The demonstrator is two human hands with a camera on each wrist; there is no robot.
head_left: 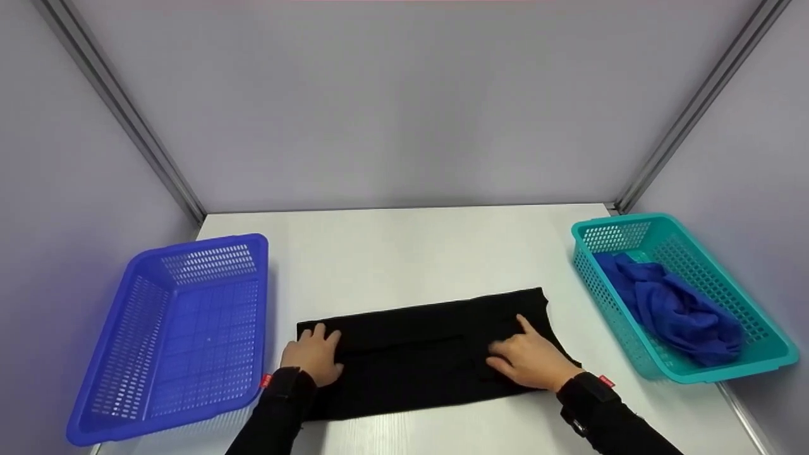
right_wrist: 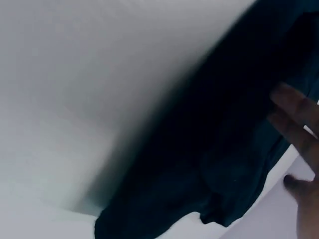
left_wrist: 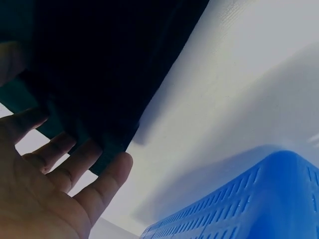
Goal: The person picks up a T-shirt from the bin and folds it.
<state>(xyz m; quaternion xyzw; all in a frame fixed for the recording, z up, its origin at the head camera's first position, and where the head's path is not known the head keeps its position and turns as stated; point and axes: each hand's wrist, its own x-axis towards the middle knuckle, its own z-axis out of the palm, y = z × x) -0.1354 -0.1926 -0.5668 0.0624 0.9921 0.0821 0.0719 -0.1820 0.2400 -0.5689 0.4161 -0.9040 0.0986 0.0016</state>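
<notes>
Head view: black cloth (head_left: 404,379) lies flat and elongated on the white table (head_left: 404,253), a crease running lengthwise through its middle. Left hand (head_left: 313,357) is over the cloth's left end, fingers spread, gripping nothing. Right hand (head_left: 528,360) is over its right part, index finger extended, the others partly bent; no pinch seen. Violet-blue basket (head_left: 261,291) sits left of the cloth; teal basket (head_left: 607,309), with a blue cloth (head_left: 676,309) inside, sits to its right.

Left wrist view: fingers wide apart at the cloth's end; contact pressure cannot be told.

Right wrist view: fingers reach over the cloth, slightly blurred; whether they touch it cannot be told. The cloth's near end is uneven, with a small bunched bit.

Judgement: step in hand looks like smoothing. Best to anchor the left end lightly, sweep the right palm outward along the crease, and square the slanted right edge without dragging layers apart.
</notes>
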